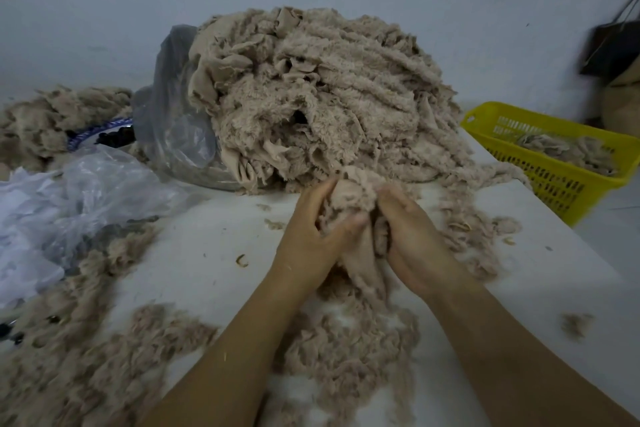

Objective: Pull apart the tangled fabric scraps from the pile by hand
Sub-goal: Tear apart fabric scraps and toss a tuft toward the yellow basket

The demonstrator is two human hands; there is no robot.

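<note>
A big pile of beige fluffy fabric scraps (pixel 329 90) rises at the middle of the white table (pixel 214 253), spilling out of a clear plastic bag (pixel 173 121). At the pile's front foot, my left hand (pixel 311 232) and my right hand (pixel 412 239) both grip one clump of beige scraps (pixel 349 198) between them, fingers curled into it. A strip of that clump hangs down between my wrists. Loose pulled-apart fluff (pixel 346 350) lies under my forearms.
A yellow slotted basket (pixel 554 163) with some scraps stands at the table's right edge. Crumpled clear plastic (pixel 69 204) lies at the left, with more fluff (pixel 69 340) below it and another heap (pixel 52 121) behind. A dark bag (pixel 613 45) hangs on the wall.
</note>
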